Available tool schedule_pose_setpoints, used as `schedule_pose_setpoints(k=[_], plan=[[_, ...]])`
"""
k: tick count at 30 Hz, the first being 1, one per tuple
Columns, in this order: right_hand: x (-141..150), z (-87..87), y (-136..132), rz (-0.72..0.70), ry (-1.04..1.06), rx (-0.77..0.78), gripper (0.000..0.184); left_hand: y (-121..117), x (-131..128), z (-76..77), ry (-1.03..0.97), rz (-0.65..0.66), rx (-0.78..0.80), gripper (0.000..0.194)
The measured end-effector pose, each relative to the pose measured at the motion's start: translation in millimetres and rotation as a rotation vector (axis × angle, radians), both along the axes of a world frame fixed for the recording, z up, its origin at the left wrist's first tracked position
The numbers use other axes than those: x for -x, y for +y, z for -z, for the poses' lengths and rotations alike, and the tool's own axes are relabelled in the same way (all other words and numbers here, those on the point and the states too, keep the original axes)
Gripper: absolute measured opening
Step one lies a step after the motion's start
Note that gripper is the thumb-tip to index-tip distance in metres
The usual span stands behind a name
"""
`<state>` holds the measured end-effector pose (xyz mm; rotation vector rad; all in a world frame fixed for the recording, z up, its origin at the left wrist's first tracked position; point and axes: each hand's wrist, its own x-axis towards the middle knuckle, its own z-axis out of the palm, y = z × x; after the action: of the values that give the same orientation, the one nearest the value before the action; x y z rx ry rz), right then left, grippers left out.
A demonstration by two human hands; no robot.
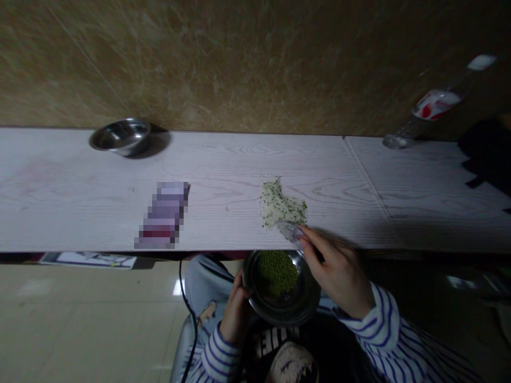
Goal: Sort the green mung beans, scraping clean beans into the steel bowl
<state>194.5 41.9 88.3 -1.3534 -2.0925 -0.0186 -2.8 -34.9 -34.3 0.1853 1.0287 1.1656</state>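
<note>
My left hand (236,314) grips the rim of a metal bowl (307,311) over my lap, just below the table's front edge. Small green beans, probably mung beans (277,274), lie in it. Above the bowl's right side, my right hand (339,268) pinches a pale, see-through scoop-like piece (290,232); its exact kind is unclear. That piece touches the near edge of a loose heap of white rice-like grains mixed with green bits (279,205), spread on the table.
A second metal bowl (122,137) stands at the back left of the white wood-grain table (223,159). A pixelated flat object (163,215) lies left of the heap. At the back right are a clear bottle (435,103) and a dark object (489,151). A cable (194,324) hangs by my leg.
</note>
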Motion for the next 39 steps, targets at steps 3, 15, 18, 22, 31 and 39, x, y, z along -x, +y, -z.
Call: schedule_pose_setpoints(k=[3, 15, 18, 22, 31, 39], plan=[[-10, -3.8, 1, 0.01, -0.003, -0.028, 0.024, 0, -1, -0.4, 0.024, -0.007, -0.02, 0.054], [-25, -2.1, -10, -0.045, -0.038, -0.01, 0.022, 0, -4, 1.8, 0.004, -0.01, -0.044, 0.051], [-24, -2.4, -12, -0.05, -0.033, -0.017, 0.02, -1, -3, -0.5, 0.015, -0.002, -0.034, 0.048], [-25, -2.4, -17, -0.079, -0.02, 0.004, 0.022, 0, -3, -2.8, 0.02, -0.003, 0.006, 0.044], [-16, -3.4, -9, -0.112, -0.055, 0.05, 0.022, 0, -4, 4.5, -0.01, 0.002, -0.025, 0.053], [-18, -3.4, -1, -0.069, -0.027, -0.008, 0.022, -1, 0, -2.9, 0.017, 0.023, 0.024, 0.045]])
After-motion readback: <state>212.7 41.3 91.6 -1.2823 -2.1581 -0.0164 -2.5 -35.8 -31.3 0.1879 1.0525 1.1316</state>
